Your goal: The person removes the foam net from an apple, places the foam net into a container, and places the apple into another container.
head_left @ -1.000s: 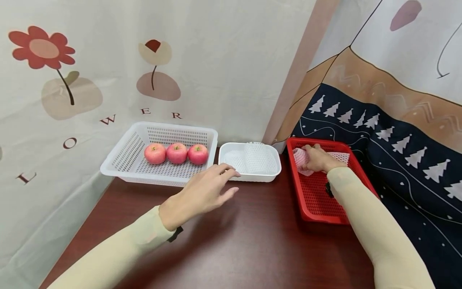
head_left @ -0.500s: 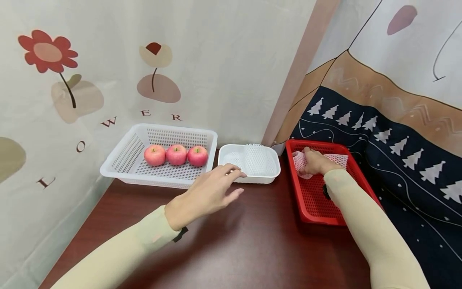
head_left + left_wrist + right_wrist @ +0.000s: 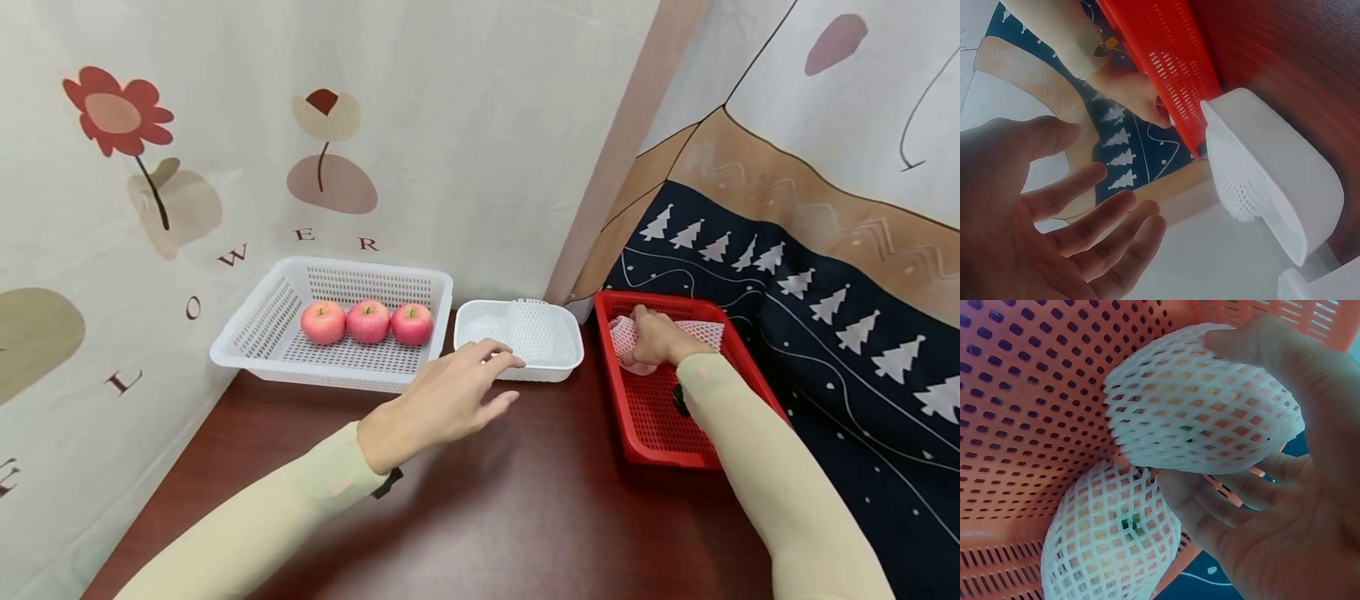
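My right hand (image 3: 660, 340) reaches into the red basket (image 3: 633, 429) and holds an apple in a white foam net (image 3: 1204, 412), thumb on top and fingers beneath. Beside it in the right wrist view lies a second foam-netted apple (image 3: 1110, 540), in the same basket. Only bits of reddish skin show through the mesh. My left hand (image 3: 446, 400) hovers over the table before a small white tray (image 3: 536, 373), fingers spread and loosely bent, palm bare in the left wrist view. Foam nets (image 3: 536, 329) lie in that tray.
A white basket (image 3: 232, 360) stands at the left with three bare red apples (image 3: 368, 322) in a row. All the containers sit on a dark red-brown table (image 3: 540, 500). Printed curtains (image 3: 465, 150) hang close behind them and along the right side.
My left hand has drifted slightly to the right, in front of the small tray. The right hand stays in the red basket, its fingers drawn in a little around the netted apple.
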Tool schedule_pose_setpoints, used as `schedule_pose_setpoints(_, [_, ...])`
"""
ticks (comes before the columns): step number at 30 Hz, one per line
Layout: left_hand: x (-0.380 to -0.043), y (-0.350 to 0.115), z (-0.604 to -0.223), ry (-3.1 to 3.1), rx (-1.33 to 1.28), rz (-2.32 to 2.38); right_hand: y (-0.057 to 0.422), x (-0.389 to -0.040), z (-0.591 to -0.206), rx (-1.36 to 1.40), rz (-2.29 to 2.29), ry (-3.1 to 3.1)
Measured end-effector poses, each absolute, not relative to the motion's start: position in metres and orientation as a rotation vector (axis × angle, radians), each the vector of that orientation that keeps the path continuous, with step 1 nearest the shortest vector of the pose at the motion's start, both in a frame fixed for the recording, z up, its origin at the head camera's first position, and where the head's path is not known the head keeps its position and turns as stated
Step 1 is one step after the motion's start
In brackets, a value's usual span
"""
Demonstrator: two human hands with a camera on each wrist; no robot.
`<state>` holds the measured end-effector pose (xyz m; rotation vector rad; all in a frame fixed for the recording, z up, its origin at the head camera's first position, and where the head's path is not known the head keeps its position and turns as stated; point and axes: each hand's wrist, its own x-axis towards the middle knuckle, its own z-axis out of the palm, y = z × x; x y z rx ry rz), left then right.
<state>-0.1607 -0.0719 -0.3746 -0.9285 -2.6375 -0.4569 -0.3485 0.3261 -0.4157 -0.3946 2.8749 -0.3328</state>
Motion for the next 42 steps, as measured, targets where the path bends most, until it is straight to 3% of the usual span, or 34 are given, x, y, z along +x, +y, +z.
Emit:
schedule_pose_setpoints(17, [-0.168, -0.064, -0.383, -2.587, -0.965, -0.513, 0.324, -0.331, -0.393, -0.298, -0.353, 2.878])
schedule_pose_setpoints(42, [-0.18, -0.05, -0.397, -2.651, -0.935, -0.569, 0.31, -0.272, -0.36, -0.357, -0.472, 2.988])
